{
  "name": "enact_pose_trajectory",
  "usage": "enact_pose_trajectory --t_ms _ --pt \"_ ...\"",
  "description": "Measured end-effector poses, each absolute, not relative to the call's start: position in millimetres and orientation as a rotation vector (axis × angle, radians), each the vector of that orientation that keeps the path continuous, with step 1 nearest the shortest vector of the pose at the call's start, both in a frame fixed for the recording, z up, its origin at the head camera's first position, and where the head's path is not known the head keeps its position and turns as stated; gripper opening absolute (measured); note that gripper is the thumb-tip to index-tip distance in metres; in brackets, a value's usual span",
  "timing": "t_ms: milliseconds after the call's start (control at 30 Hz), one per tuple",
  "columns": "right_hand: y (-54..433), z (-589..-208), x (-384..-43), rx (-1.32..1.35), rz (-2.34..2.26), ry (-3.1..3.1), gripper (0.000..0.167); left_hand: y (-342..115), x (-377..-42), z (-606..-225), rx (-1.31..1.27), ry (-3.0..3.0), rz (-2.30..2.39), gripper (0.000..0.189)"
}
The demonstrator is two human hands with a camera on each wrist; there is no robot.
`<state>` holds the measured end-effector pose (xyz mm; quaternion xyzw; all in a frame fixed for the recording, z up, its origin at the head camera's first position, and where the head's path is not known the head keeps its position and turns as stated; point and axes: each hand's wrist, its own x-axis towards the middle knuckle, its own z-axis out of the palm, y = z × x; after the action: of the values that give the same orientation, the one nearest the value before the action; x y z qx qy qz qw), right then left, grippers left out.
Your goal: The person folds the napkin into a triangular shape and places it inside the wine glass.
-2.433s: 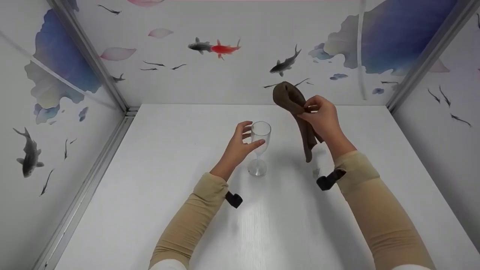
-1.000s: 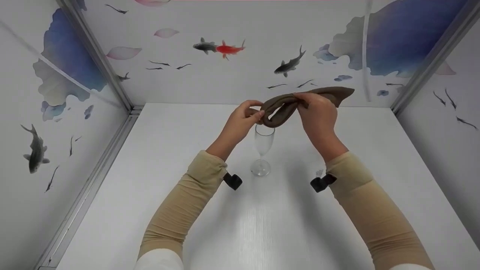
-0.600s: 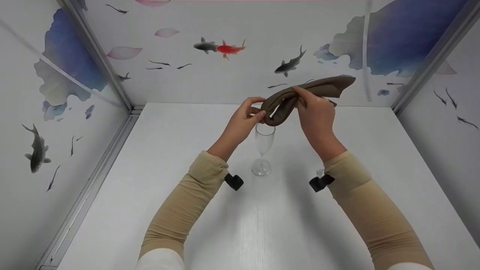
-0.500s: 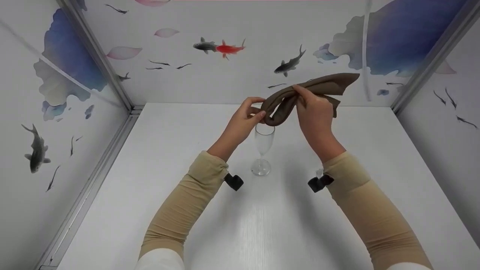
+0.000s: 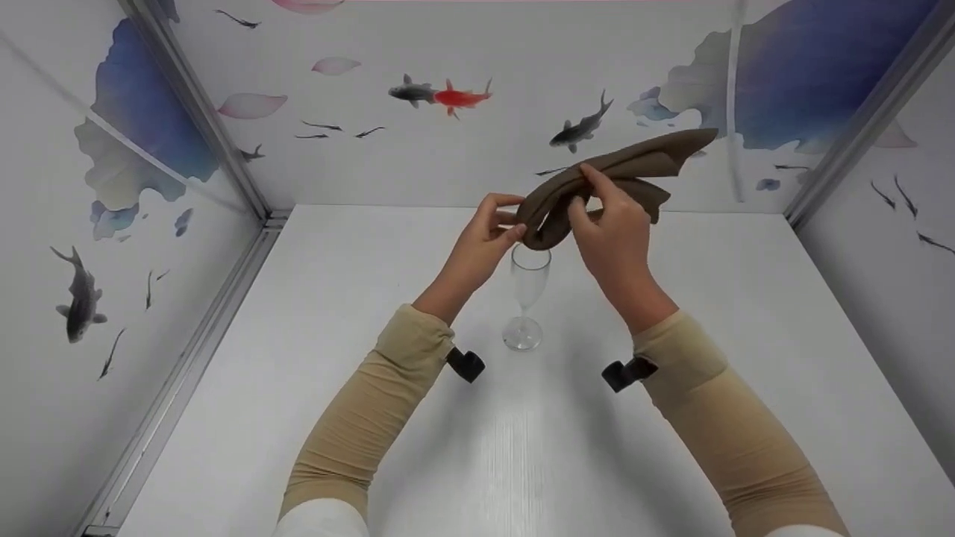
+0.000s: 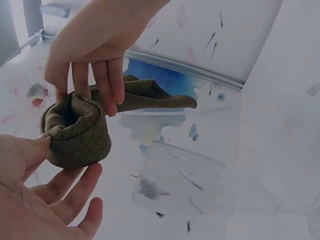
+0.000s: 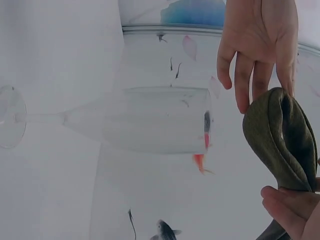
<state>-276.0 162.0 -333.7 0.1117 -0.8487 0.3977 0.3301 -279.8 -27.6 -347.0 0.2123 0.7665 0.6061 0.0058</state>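
Observation:
A folded brown cloth napkin (image 5: 634, 160) is held above the table, its looped end at the left and loose ends fanning out to the upper right. My left hand (image 5: 481, 242) pinches the looped end between thumb and fingers. Farther along, my right hand (image 5: 619, 227) grips the folded layers, index finger on top and thumb near the loop's opening. In the left wrist view the napkin (image 6: 80, 145) appears as a rolled loop with a hollow middle. Just below the loop stands a clear champagne flute (image 5: 530, 287), upright and untouched; the right wrist view shows the flute (image 7: 155, 120) sideways.
The white table (image 5: 336, 313) is bounded by a back wall (image 5: 448, 164) printed with fish and petals. Side panels with metal corner rails (image 5: 201, 119) rise at left and right. A black wrist camera (image 5: 466, 365) hangs under each forearm.
My left hand has left the flute and taken the napkin's looped end. My right hand has brought the napkin leftward over the glass, and its loose ends have swung up and spread.

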Motion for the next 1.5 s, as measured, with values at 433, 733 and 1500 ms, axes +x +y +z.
enact_pose_trajectory --t_ms 433,733,1500 --pt "140 -336 -270 0.385 1.027 -2.284 0.085 -25 -278 -351 0.657 2.361 1.936 0.037" --pt "136 -340 -272 0.424 1.089 -2.307 0.083 -28 -280 -356 0.648 2.390 1.901 0.035" --pt "132 -370 -275 0.559 1.129 -2.266 0.077 -27 -291 -383 0.471 2.563 1.829 0.021"
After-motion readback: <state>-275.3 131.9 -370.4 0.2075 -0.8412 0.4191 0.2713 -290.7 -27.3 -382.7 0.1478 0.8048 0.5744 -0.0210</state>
